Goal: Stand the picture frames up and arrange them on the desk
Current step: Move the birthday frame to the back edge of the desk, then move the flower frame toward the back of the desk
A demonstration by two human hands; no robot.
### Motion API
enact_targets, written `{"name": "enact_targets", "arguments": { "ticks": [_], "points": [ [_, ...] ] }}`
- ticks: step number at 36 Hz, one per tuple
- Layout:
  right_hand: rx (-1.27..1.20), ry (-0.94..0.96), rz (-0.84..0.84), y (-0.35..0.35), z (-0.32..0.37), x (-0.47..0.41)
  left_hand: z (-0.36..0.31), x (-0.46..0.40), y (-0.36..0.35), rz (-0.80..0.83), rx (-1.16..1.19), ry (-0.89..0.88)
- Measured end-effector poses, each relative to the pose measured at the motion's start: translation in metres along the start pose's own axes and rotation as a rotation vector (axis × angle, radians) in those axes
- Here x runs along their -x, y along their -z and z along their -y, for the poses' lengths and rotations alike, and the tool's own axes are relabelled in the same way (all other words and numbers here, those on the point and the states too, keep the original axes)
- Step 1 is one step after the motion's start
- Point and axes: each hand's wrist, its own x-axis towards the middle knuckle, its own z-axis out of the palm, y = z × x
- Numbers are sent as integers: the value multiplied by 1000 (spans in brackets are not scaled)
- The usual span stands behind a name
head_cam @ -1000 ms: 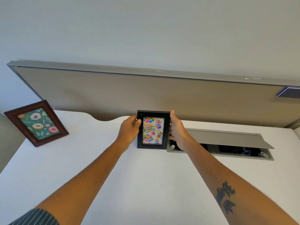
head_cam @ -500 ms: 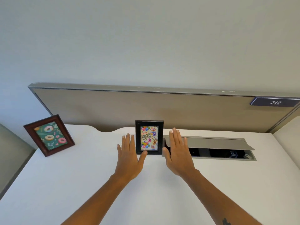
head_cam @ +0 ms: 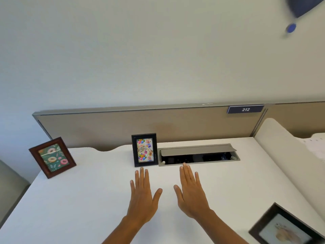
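Note:
A black frame with a birthday picture [head_cam: 144,150] stands upright at the back middle of the white desk [head_cam: 79,199]. A brown wooden frame with a donut picture [head_cam: 52,157] stands tilted at the back left corner. A third, dark frame [head_cam: 283,228] lies flat at the desk's near right, blurred and cut off by the picture edge. My left hand [head_cam: 143,196] and my right hand [head_cam: 191,192] hover flat over the desk in front of the black frame, fingers spread, holding nothing.
An open cable tray with a raised grey lid [head_cam: 198,154] sits in the desk right of the black frame. A beige partition [head_cam: 158,125] with a "212" label [head_cam: 245,109] runs along the back. A white side panel [head_cam: 284,155] rises on the right.
Both hands let go of the black frame, which stays standing, and drew back toward me. The view shifted, bringing the flat frame at the right into sight.

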Motion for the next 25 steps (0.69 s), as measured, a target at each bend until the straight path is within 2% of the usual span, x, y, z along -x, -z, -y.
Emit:
{"name": "enact_targets", "arguments": {
  "ticks": [11, 25],
  "points": [
    [-30, -88, -2, -3, -36, 111, -69, 61, -32, 88, 12, -113],
    [-91, -245, -67, 17, -102, 200, -155, 108, -79, 234, 17, -267]
  ]
}}
